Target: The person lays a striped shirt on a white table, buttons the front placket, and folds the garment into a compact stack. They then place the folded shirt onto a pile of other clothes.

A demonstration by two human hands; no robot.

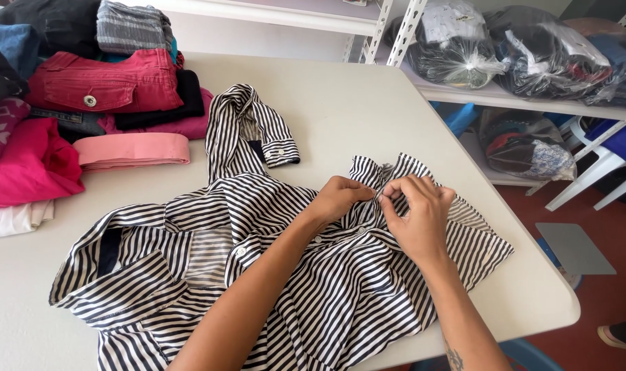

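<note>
A black-and-white striped shirt (210, 268) lies spread out on the white table (347, 103), one sleeve reaching toward the far side. My left hand (340, 198) pinches the shirt's front just below the collar. Right beside it, my right hand (417, 214) grips the same placket with thumb and forefinger, at a small white button. The collar (388, 168) bunches up just beyond my fingers.
Folded clothes are stacked at the table's far left: red jeans (103, 81), pink garments (31, 165), a pink band (131, 149). Metal shelves (519, 103) at right hold clothes in plastic bags (457, 45). The table's right edge drops to a red floor.
</note>
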